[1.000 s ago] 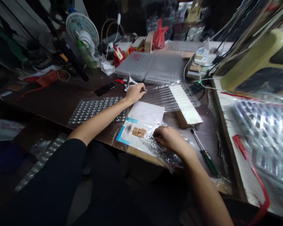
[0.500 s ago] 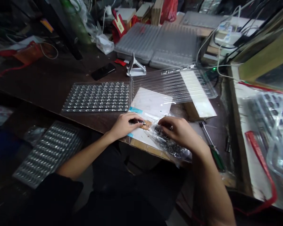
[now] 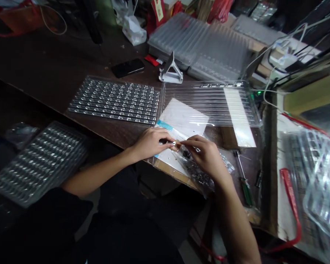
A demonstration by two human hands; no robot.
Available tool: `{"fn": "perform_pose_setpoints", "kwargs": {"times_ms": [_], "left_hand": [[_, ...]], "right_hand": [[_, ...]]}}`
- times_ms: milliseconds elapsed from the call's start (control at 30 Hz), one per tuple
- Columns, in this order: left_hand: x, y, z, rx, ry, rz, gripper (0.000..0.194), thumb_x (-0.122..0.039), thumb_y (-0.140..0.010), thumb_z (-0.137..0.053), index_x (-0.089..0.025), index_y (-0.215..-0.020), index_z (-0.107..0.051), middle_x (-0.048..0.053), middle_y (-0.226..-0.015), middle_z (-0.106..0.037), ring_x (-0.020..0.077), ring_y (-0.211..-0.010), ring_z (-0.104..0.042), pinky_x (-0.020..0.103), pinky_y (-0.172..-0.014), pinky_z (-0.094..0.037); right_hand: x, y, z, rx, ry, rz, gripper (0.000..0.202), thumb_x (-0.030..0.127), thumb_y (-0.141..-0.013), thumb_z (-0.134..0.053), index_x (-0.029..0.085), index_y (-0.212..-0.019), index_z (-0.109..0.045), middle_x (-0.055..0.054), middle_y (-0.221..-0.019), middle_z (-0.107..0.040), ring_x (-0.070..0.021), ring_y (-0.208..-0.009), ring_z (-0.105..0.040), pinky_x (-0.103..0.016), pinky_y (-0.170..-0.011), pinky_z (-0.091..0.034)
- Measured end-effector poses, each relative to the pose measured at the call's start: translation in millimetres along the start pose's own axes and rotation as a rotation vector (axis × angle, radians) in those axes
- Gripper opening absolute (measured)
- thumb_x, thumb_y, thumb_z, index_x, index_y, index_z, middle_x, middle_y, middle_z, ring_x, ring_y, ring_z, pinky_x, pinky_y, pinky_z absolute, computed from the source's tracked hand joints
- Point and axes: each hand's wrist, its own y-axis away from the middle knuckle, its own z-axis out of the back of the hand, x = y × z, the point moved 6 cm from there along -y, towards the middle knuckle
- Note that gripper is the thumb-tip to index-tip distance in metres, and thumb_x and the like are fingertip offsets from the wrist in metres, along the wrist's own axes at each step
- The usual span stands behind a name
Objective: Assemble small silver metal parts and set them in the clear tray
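**Delicate pinch, little room for a slip**

The left hand [image 3: 151, 143] is nearly closed, thumb and forefinger pinching a small metal part [image 3: 174, 143] above a tan block [image 3: 176, 147] near the front edge of the tabletop [image 3: 52, 77]. The right hand [image 3: 206, 156] meets it from the other side, its thumb and forefinger drawn close together at the part; whether they grip anything cannot be told, as the piece would be tiny.

The likeliest mishap is a slip. With so little surface between the fingertips, a push from the right hand could twist the part out of the left hand's hold. It might then drop onto the white sheet [image 3: 185, 113] or roll over the edge, which is just beside.

The plastic bag [image 3: 202, 176] of small dark pieces lies under and beside the right hand, close to that same edge. A wrist dragging across its loose film could pull it over and spill the contents.

Farther back, the filled tray [image 3: 115, 99] and the clear ridged tray [image 3: 217, 101] lie side by side. A careless left elbow or sleeve could jog the filled one and unsettle its rows.
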Motion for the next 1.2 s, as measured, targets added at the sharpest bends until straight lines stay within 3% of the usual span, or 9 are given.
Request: {"fn": "perform_pose_setpoints", "kwargs": {"times_ms": [233,367,500,733,867,1000,1100,1200], "left_hand": [[0,4,-3.6,-0.009,-0.021,-0.019,0.011,-0.031,-0.083,-0.078,-0.022,-0.089,-0.076,0.001,-0.092,-0.078,0.0185,-0.09,-0.07,0.031,-0.082,-0.048],[-2,8,1.2,-0.059,-0.074,-0.015,0.007,-0.028,-0.087,-0.074,-0.021,-0.09,-0.074,0.001,-0.093,-0.078,0.0185,-0.09,-0.07,0.032,-0.083,-0.047],[3,13,13.2,-0.191,-0.124,0.109,0.003,-0.021,-0.088,-0.071,-0.019,-0.091,-0.071,0.001,-0.092,-0.077,0.0188,-0.088,-0.068,0.032,-0.082,-0.048],[-3,22,8.3,-0.051,-0.269,0.099,0.011,-0.022,-0.09,-0.069,-0.021,-0.101,-0.07,0.002,-0.099,-0.075,0.0217,-0.095,-0.065,0.035,-0.085,-0.049],[0,27,11.9,-0.092,-0.23,0.131,0.011,-0.018,-0.09,-0.068,-0.021,-0.101,-0.069,0.002,-0.1,-0.075,0.0205,-0.095,-0.066,0.033,-0.085,-0.05],[-6,19,10.4,-0.148,-0.193,0.122,0.007,-0.016,-0.087,-0.069,-0.019,-0.093,-0.068,0.003,-0.095,-0.075,0.0201,-0.09,-0.067,0.034,-0.083,-0.051],[-18,10,3.1,-0.158,-0.106,0.069,0.003,-0.017,-0.087,-0.069,-0.019,-0.089,-0.068,0.003,-0.092,-0.075,0.0186,-0.087,-0.068,0.032,-0.081,-0.052],[-24,3,-6.1,-0.145,-0.08,0.057,0.002,-0.021,-0.087,-0.07,-0.02,-0.086,-0.069,0.003,-0.087,-0.074,0.0178,-0.083,-0.067,0.031,-0.077,-0.052]], "right_hand": [[3,-1,-7,-0.179,0.182,-0.073,0.022,0.014,-0.091,-0.055,0.018,-0.096,-0.076,-0.009,-0.094,-0.076,-0.0225,-0.085,-0.071,-0.033,-0.079,-0.053],[5,-4,-19,-0.142,0.212,-0.053,0.022,0.012,-0.09,-0.055,0.02,-0.095,-0.074,-0.007,-0.091,-0.075,-0.022,-0.083,-0.069,-0.032,-0.077,-0.053],[13,-6,-29,-0.078,0.154,0.04,0.018,0.013,-0.093,-0.056,0.02,-0.099,-0.072,-0.007,-0.093,-0.073,-0.0202,-0.084,-0.068,-0.03,-0.077,-0.052],[25,-5,-44,0.015,0.481,0.148,0.022,0.02,-0.1,-0.051,0.019,-0.104,-0.072,-0.01,-0.096,-0.073,-0.024,-0.084,-0.064,-0.036,-0.076,-0.05],[21,-4,-28,0.024,0.384,0.093,0.024,0.017,-0.098,-0.053,0.02,-0.112,-0.071,-0.009,-0.098,-0.073,-0.0218,-0.085,-0.065,-0.032,-0.077,-0.05],[4,4,-2,0.081,0.363,-0.097,0.012,0.025,-0.092,-0.065,0.02,-0.097,-0.075,-0.007,-0.093,-0.074,-0.0206,-0.079,-0.066,-0.03,-0.071,-0.047],[-5,11,2,0.19,0.385,-0.176,0.008,0.024,-0.089,-0.068,0.021,-0.091,-0.075,-0.006,-0.089,-0.074,-0.0206,-0.075,-0.067,-0.029,-0.064,-0.043],[-5,12,-1,0.204,0.422,-0.189,0.009,0.02,-0.09,-0.065,0.022,-0.087,-0.073,-0.006,-0.087,-0.074,-0.0215,-0.075,-0.067,-0.029,-0.061,-0.039]]}}
